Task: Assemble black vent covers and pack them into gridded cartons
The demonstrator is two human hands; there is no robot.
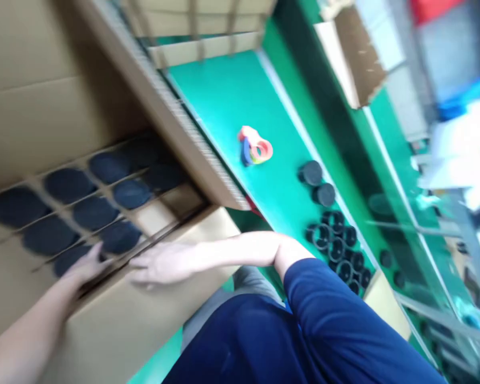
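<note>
Nearest in view: a navy sleeve [324, 304] over the upper arm, with grey trousers [240, 282] just beside it.

Right hand [164, 264]: lies flat across the top edge of the cardboard carton [116, 325]; the fingers [142, 264] are loosely spread and hold nothing.

Left hand [86, 265]: sits at the carton's inner edge, right beside the lowest discs; the fingers [96, 256] look close together, but blur hides whether they pinch anything.

Carton contents: dark round discs [94, 213], matte and flat, lie in rows inside the carton, each in its own cell of a cardboard divider grid [102, 189].

In the way: a corrugated cardboard panel [64, 80] stands between the discs and the green belt [232, 106], its cut edge ribbed.

On the belt: a small bundle of coloured tape rolls [260, 149] lies apart from two black lids [312, 173] and a cluster of black rings [336, 250].

Farther off: a brown cardboard flap [356, 53], a clear panel [404, 224], white papers [460, 154] and a blue crate [464, 101], all blurred.
</note>
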